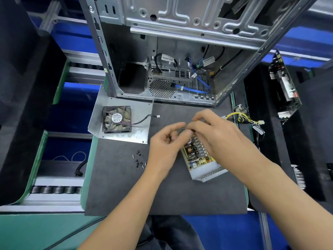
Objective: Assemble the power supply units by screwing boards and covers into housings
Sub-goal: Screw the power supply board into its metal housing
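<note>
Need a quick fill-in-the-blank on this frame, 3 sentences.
1. The fan sits on a metal ____.
2. The loose screws lie to the ____ of the left hand.
3. Both hands, the right hand too, work over the ____ in its housing.

Missing: cover; left; board

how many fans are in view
1: the black fan sits on the metal cover left of both hands. Others may be hidden inside the computer case.
</note>
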The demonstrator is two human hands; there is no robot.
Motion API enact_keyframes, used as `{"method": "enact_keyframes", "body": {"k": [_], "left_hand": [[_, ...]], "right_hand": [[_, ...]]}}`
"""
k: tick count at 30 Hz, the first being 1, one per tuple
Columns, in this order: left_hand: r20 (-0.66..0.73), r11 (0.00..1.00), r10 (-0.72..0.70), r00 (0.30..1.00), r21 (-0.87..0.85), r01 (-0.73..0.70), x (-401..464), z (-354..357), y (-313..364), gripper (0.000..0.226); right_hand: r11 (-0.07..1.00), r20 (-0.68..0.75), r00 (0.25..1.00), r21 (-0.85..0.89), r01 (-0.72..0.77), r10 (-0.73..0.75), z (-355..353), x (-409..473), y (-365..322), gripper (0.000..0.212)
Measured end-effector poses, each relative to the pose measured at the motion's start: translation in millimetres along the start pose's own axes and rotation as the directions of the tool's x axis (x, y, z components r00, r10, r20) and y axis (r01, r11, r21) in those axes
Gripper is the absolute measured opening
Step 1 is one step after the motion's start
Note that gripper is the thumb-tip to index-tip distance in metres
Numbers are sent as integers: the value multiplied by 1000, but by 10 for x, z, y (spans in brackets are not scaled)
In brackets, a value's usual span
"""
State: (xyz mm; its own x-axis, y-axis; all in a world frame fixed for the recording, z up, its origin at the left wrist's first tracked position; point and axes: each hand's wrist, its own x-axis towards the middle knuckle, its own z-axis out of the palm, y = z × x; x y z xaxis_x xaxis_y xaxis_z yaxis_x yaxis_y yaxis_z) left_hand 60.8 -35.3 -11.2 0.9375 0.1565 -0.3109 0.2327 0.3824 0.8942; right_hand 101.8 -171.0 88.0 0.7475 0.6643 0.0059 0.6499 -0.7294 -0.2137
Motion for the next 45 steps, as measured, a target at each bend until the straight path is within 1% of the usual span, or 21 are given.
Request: {"method": "enact_keyframes", "body": {"k": [2,4,7,9,11,14,17,19,20,22,23,25,28,30,32,34,35,38,40,43,45], "left_hand": [[-148,997,-35,988,69,45,-79,-147,-202,23],[-230,977,-89,969,168,130,-158,-224,-386,13],[-188,931,-65,980,342,127,-171,-173,-486,14],[-182,905,-30,983,413,104,-135,-114,-490,11],[-187,890,-10,982,446,94,-110,-91,-499,13],[-179,861,-9,984,498,99,-102,-75,-494,19],[-171,864,-24,985,492,106,-84,-46,-452,12],[-143,850,-37,989,516,107,-63,-45,-444,25],[-132,845,-51,990,523,113,-58,-43,-450,24],[-122,844,-74,990,522,127,-59,-45,-438,4],[-126,839,-79,989,527,134,-52,-43,-433,8],[-141,861,-108,984,481,164,-48,-47,-420,16],[-200,919,-208,957,295,261,-45,-57,-382,33],[-205,933,-272,940,181,310,-37,-73,-365,36],[-184,940,-295,938,119,319,-42,-84,-352,37],[-166,949,-284,944,93,302,-57,-91,-321,36],[-165,953,-275,947,87,291,-59,-100,-307,33],[-181,961,-254,950,59,268,-56,-125,-293,21],[-187,963,-256,948,37,267,-62,-139,-278,14],[-196,963,-256,947,30,266,-66,-156,-262,11],[-201,961,-255,946,55,270,-69,-164,-253,15]], "right_hand": [[993,101,993,-109,-44,55,-33,60,-33,16],[970,140,983,-230,-85,119,-48,149,-58,28],[937,253,955,-344,-60,155,-19,248,-104,41],[939,335,931,-343,-25,148,48,236,-130,27],[958,326,929,-273,-84,175,58,225,-126,10],[959,337,922,-267,-99,189,49,232,-92,23],[918,332,925,-394,-42,184,62,298,-168,10],[927,359,918,-374,-23,167,87,345,-215,14],[939,373,914,-344,-25,161,94,367,-241,12],[943,357,924,-334,-8,134,132,372,-273,26],[935,354,927,-355,12,122,142,380,-282,27],[911,367,915,-413,-3,169,129,403,-287,11],[930,354,909,-355,-89,222,98,418,-229,20],[957,334,929,-284,-65,162,113,391,-211,17],[945,328,929,-322,-59,170,121,370,-198,18],[910,326,918,-407,-81,228,111,387,-171,10],[908,341,910,-411,-82,237,112,389,-155,16],[946,338,917,-304,-109,214,84,353,-168,15],[945,332,921,-313,-98,205,74,330,-188,24],[906,340,906,-411,-97,251,80,352,-250,6],[901,324,914,-423,-89,243,108,362,-254,9]]}}
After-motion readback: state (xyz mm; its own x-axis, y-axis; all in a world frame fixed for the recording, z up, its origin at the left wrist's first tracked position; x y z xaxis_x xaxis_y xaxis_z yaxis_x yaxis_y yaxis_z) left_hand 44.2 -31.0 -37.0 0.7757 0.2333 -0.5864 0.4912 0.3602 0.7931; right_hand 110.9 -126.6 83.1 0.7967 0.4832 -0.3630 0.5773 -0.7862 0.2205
